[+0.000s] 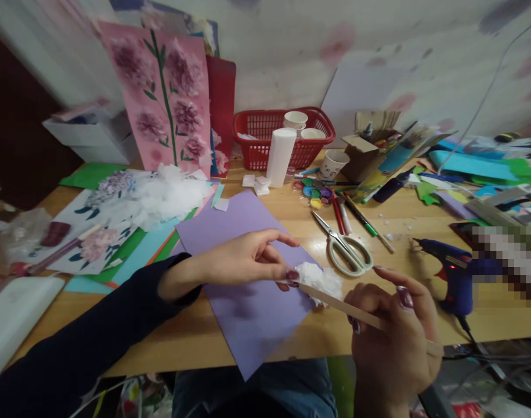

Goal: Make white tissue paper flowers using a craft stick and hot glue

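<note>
My right hand (393, 331) is wrapped round a flat wooden craft stick (343, 306), which slants up to the left. The stick's tip meets the fingertips of my left hand (239, 255). Thumb and finger of that hand pinch a thin white piece of paper, mostly hidden. Just behind the stick lies a pile of crumpled white tissue paper (315, 278), partly over the right edge of a purple sheet (243, 307). My left hand hovers above this sheet. Scissors (350, 252) with pale handles rest beyond the tissue pile.
At the right is a blue glue gun (457, 273) with a red light and a cord. Behind stand a red basket (256, 148), a white roll (281, 157), a paper cup (333, 165) and paint pots (316, 193). More white tissue (169, 194) and a pink flower picture (137, 128) are at left.
</note>
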The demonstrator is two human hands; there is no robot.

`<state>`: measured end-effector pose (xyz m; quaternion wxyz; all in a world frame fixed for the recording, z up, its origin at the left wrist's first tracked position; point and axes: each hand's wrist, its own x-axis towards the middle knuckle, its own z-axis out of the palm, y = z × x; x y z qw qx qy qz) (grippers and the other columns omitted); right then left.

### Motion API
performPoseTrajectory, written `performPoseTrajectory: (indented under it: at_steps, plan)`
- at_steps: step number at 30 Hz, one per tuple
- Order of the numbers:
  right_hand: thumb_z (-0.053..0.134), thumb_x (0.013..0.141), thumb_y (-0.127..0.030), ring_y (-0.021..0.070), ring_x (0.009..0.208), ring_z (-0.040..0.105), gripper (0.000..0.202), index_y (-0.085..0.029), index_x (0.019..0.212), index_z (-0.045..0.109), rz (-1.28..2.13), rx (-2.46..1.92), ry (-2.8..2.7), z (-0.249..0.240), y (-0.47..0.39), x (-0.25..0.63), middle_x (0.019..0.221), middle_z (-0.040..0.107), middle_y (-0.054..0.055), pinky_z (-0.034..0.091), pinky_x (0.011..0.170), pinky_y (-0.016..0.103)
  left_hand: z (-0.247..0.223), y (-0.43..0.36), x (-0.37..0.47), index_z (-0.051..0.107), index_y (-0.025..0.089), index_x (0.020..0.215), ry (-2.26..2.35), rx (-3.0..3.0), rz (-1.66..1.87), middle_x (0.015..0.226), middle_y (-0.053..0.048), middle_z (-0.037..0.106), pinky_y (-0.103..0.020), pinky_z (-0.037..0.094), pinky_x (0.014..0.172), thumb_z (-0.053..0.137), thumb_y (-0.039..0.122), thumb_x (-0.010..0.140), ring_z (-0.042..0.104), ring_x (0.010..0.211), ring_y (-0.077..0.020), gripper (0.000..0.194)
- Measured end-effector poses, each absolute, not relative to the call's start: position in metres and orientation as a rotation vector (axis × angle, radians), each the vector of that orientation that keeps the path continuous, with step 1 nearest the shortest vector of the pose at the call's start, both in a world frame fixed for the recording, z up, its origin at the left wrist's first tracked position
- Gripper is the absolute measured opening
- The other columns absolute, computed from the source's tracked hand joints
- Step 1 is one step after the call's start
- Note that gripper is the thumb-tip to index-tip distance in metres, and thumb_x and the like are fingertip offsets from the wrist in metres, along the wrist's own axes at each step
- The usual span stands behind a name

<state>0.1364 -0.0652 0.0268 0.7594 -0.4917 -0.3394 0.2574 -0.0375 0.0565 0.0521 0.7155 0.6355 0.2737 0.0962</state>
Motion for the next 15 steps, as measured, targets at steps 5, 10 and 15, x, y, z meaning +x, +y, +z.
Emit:
performPoseTrajectory:
  at_steps: [5,10,15]
  plan:
    - [0.047,0.09,-0.019,0.0106,0.033,0.038,0.016,-0.016,0.096,0.062,0.504,-1.021,-0.719,0.0276,-0.0642,0.1397,0.038,0.047,-0.007,0.035,0.043,0.023,0.0469,0.0582,-0.0394,0.046,0.018,0.125,0.567,1.36,0.245,0.088,-0.004,0.073,-0.029,0.049,0.078,0.068,0.016,0.083,0.07,0.082,-0.0151,0.047]
    - [0.046,0.089,-0.016,0.0111,0.034,0.038,0.017,-0.016,0.095,0.062,0.464,-1.033,-0.718,0.0263,-0.0643,0.1435,0.038,0.047,-0.007,0.034,0.043,0.024,0.0485,0.056,-0.0379,0.045,0.017,0.125,0.558,1.346,0.234,0.086,-0.004,0.072,-0.031,0.049,0.08,0.062,0.011,0.085,0.069,0.082,-0.0155,0.044]
    - [0.045,0.092,-0.019,0.0106,0.034,0.037,0.017,-0.016,0.096,0.061,0.528,-1.045,-0.727,0.0239,-0.0666,0.1405,0.038,0.046,-0.007,0.035,0.043,0.024,0.0467,0.0505,-0.0344,0.045,0.018,0.126,0.552,1.369,0.236,0.086,-0.002,0.072,-0.031,0.048,0.082,0.058,0.006,0.084,0.067,0.083,-0.0141,0.045]
